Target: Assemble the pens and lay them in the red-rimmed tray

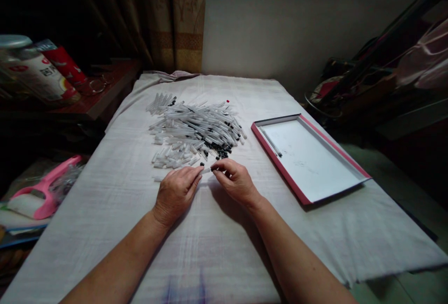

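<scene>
My left hand (179, 187) is closed around a clear pen barrel (206, 171), whose end sticks out toward the right. At that end my right hand (236, 179) pinches a small black end piece (213, 169); whether it is seated in the barrel cannot be made out. Just beyond my hands lies a heap of clear pen barrels (196, 119). Short whitish pen caps (175, 154) are gathered at its near left. A cluster of small black pieces (219, 147) lies at the heap's near right.
To the right is a shallow white box tray with red sides (325, 173), holding a pen-like stick (271, 141). A tiny red piece (227, 101) lies behind the heap. At the left, a jar (35, 73) stands on a wooden surface, above a pink tape dispenser (47, 192).
</scene>
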A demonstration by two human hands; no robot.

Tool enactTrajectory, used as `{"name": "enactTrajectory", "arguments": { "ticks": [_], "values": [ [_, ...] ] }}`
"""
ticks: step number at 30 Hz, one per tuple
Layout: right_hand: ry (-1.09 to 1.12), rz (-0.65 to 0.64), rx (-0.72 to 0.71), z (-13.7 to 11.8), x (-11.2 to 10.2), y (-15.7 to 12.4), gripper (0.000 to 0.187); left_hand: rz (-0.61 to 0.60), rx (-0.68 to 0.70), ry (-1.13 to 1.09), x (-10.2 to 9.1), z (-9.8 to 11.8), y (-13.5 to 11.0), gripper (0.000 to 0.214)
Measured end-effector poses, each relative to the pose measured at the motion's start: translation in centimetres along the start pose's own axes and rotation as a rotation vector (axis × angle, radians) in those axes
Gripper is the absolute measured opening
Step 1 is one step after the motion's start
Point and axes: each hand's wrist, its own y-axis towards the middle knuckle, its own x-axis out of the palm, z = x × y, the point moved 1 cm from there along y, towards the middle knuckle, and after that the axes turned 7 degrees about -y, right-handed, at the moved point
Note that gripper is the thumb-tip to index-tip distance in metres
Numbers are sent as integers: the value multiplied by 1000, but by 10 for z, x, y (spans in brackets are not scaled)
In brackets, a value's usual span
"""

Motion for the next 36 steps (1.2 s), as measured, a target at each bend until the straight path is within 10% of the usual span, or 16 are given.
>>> {"name": "enactTrajectory", "arguments": {
  "ticks": [36],
  "values": [
    [35, -34, -98, 9, 1, -3, 15, -64, 38, -18, 3, -1, -2, 28]
  ]
}}
